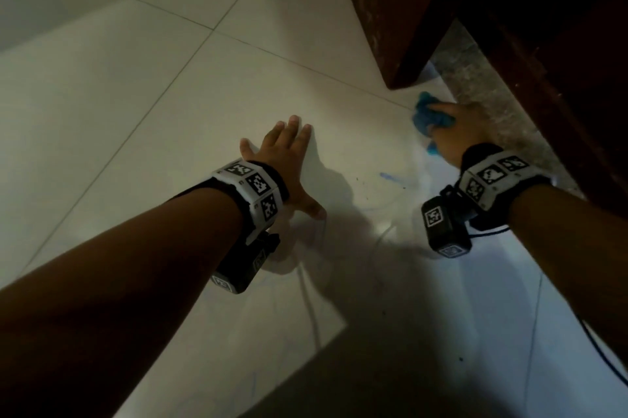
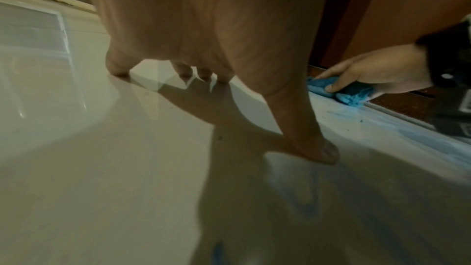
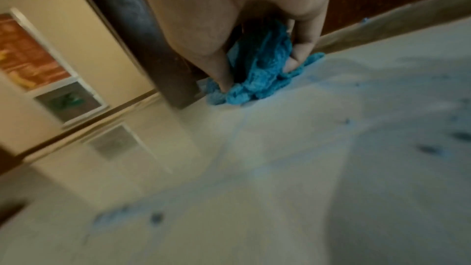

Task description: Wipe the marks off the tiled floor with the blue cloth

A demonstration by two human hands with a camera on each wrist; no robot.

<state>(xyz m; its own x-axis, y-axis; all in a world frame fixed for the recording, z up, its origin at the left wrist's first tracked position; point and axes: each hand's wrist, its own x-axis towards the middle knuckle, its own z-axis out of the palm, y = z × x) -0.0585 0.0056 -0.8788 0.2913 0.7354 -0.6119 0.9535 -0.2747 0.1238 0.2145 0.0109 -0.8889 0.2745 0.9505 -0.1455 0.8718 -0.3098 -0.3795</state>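
A person's right hand [image 1: 457,135] grips a crumpled blue cloth [image 1: 429,118] against the glossy tiled floor [image 1: 210,84], thumb and fingers curled round the wad of soft, nubbly fabric, which bunches out ahead of the knuckles and under the palm. The cloth lies pressed to the tile just beside the foot of a dark wooden furniture leg [image 1: 390,19], whose scuffed, square-edged base stands immediately beyond the fingertips. To the outer side of that hand, a rough, speckled grey strip [image 1: 489,91] runs along the edge of the smooth tile beneath dark brown woodwork.

The left hand [image 1: 289,166] is planted on the floor well apart from the cloth, fingers straight and spread, thumb splayed toward the right hand; the left wrist view shows the fingertips [image 2: 119,70] bearing on the shiny surface with the palm arched above it.

Between the two hands, nearer the right wrist, a short blue smear [image 1: 390,176] marks the pale tile, with small dark specks [image 1: 360,179] scattered close by; the right wrist view shows a hazy bluish film and darker blots behind the cloth, though it is blurred. Thin grout lines [image 1: 238,36] cross the floor beyond the left hand's fingers. Both wrists carry white bands [image 1: 251,189] printed with black-and-white square codes.
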